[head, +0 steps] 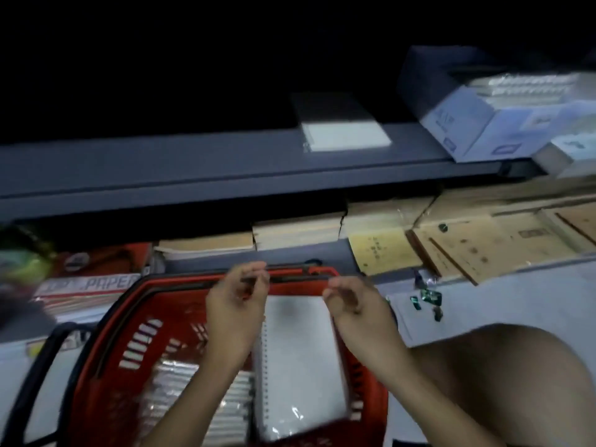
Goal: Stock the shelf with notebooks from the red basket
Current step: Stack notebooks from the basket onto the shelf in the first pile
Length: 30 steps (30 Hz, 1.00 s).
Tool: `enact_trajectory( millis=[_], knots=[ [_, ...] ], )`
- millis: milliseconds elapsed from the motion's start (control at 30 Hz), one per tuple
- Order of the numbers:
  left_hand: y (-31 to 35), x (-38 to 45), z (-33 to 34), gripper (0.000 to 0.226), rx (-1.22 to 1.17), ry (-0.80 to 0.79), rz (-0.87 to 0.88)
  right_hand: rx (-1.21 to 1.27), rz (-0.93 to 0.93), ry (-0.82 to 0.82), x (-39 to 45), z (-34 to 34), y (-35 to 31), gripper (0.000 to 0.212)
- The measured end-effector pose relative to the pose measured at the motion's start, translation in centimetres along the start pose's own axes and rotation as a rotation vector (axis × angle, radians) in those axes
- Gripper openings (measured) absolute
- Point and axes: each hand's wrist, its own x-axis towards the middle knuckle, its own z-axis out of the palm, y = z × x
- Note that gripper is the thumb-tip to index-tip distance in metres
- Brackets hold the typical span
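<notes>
A red basket (pixel 129 321) stands on the floor below me, holding wrapped spiral notebooks. A white spiral notebook (pixel 300 359) lies on top at the basket's right side, and more wrapped ones (pixel 180 391) lie to its left. My left hand (pixel 235 304) and my right hand (pixel 354 304) hover above the basket's far rim, fingers loosely curled and empty. One white notebook (pixel 346 135) lies on the dark grey shelf (pixel 193 166) above.
A pale blue box of notebooks (pixel 490 121) sits at the shelf's right end. The lower shelf carries stacks of brown and yellow pads (pixel 383 250). Packs of paper (pixel 87 288) lie at the left. My knee (pixel 503 382) is at the lower right.
</notes>
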Motion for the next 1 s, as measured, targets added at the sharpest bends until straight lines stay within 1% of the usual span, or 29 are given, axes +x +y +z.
enact_trajectory(
  millis=[67,100,167,200,233,300,367,400,433,467,567,667,733,767,833,900,1000],
  knots=[
    [-3.0,-3.3,-1.8,0.028,0.036,-0.041,-0.108,-0.165,0.071,-0.057,-1.7,2.2,3.7,0.011],
    [-4.3,-4.5,-2.5,0.034,0.07,-0.053,-0.137,-0.192,0.124,-0.087,-2.2,3.0,5.2,0.017],
    [-6.3,-6.3,-3.2,0.041,0.15,-0.045,-0.19,-0.186,0.282,-0.168,-2.5,3.9,7.5,0.038],
    [-7.1,-6.9,-3.2,0.042,0.178,-0.047,-0.238,-0.169,0.372,-0.188,-2.6,4.1,8.0,0.042],
    [-7.5,-7.5,-3.0,0.039,0.197,-0.067,-0.294,-0.172,0.423,-0.194,-2.6,4.3,8.5,0.044],
    [-8.3,-8.8,-2.3,0.027,0.232,-0.126,-0.381,-0.239,0.449,-0.219,-2.9,4.9,9.2,0.045],
    [-8.8,-9.8,-2.1,0.016,0.267,-0.154,-0.402,-0.306,0.471,-0.25,-3.7,5.7,9.5,0.053],
    [-8.7,-10.0,-2.2,0.014,0.282,-0.163,-0.399,-0.322,0.483,-0.243,-4.0,5.9,9.4,0.059],
    [-8.6,-10.1,-2.3,0.014,0.3,-0.176,-0.401,-0.312,0.491,-0.227,-4.1,5.9,9.2,0.06],
    [-8.3,-10.0,-2.4,0.017,0.317,-0.197,-0.406,-0.285,0.483,-0.214,-4.3,5.8,9.0,0.054],
    [-6.8,-10.0,-2.7,0.016,0.308,-0.262,-0.435,-0.091,0.478,-0.153,-4.7,5.1,7.9,0.005],
    [-5.5,-10.3,-3.3,0.011,0.156,-0.239,-0.492,0.156,0.494,-0.094,-5.6,4.3,6.5,0.024],
    [-4.6,-9.8,-4.3,0.016,0.003,-0.243,-0.567,0.342,0.515,-0.06,-6.2,3.1,5.2,0.028],
    [-4.3,-9.5,-4.8,0.021,-0.056,-0.285,-0.59,0.426,0.527,-0.053,-6.3,2.3,4.5,0.028],
    [-3.6,-9.2,-5.7,0.031,-0.157,-0.362,-0.597,0.518,0.514,-0.07,-6.5,0.2,3.3,0.023],
    [-2.7,-9.1,-6.2,0.045,-0.254,-0.45,-0.563,0.559,0.455,-0.104,-6.7,-1.8,2.4,0.031],
    [-0.5,-8.8,-6.4,0.059,-0.431,-0.677,-0.474,0.621,0.37,-0.171,-7.0,-4.2,0.8,0.037]
  ],
)
